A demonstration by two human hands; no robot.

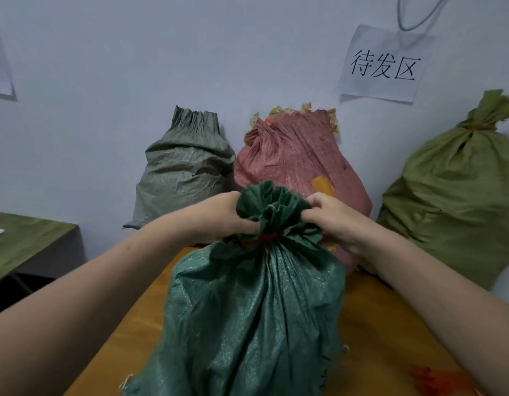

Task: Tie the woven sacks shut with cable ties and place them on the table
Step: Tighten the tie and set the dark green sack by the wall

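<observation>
Dark green woven sack [247,324] stands upright on the orange-brown wooden desk [376,324] right in front of you, its neck gathered and ringed by a thin orange cable tie [262,240]. Your left hand [227,215] and right hand [330,218] each grip the bunched fabric at the neck from either side, fingers curled into the folds. So this sack looks tied, or nearly; you may be checking or snugging it. Behind it by the wall sit a grey-green woven sack [182,172], a pink-red woven sack [299,161] and an olive green woven sack [453,195]. The olive one shows an orange tie at its neck; for the grey one you cannot tell. Something orange and blurred [436,378] lies at the near right of the desk, possibly spare ties
</observation>
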